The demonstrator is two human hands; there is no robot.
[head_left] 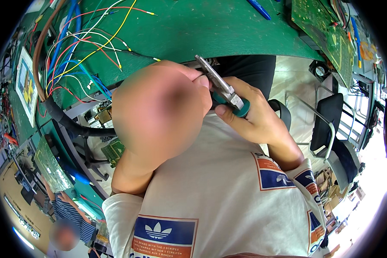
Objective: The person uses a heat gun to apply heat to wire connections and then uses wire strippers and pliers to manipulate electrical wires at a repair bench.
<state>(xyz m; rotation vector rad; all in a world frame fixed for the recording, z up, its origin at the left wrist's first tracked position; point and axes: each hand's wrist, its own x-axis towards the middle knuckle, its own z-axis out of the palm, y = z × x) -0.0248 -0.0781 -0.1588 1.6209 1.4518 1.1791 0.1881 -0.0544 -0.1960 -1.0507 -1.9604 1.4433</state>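
My right hand is closed around the teal handles of metal pliers, whose jaws point up and to the left. The fingers of my left hand are pinched together right beside the jaws. A large blurred patch covers most of that hand, and whatever lies between its fingertips is hidden. Just beyond it, on the green work surface, spread the loose ends of a wire bundle in red, yellow, white and blue. Some of those ends carry small yellow tips.
A thick black sleeved cable runs behind my left forearm. Circuit boards stand at the far right, with a blue pen near them. Black chairs are on the right. At lower left is another person in a striped shirt.
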